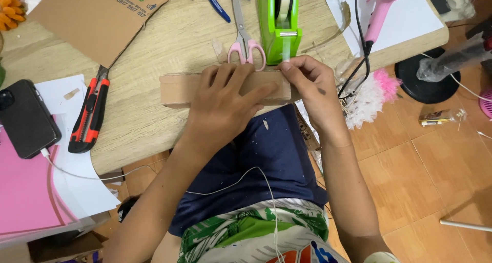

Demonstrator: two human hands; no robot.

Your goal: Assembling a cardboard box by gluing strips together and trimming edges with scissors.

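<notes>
cardboard strip (179,89) lies crosswise on the table edge (143,140); left hand (225,101) presses it flat, fingers spread, right hand (312,86) pinches clear tape (285,55) at its right end.

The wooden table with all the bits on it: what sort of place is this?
Probably a home craft corner: scissors, a green tape dispenser, a pink glue gun and cardboard under both hands.

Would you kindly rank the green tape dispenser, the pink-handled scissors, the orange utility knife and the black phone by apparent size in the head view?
1. Black phone, largest, though partly cut off by the picture's edge.
2. Green tape dispenser, also cut off at the top.
3. Orange-and-black utility knife and pink-handled scissors: too alike in apparent size to separate.
</notes>
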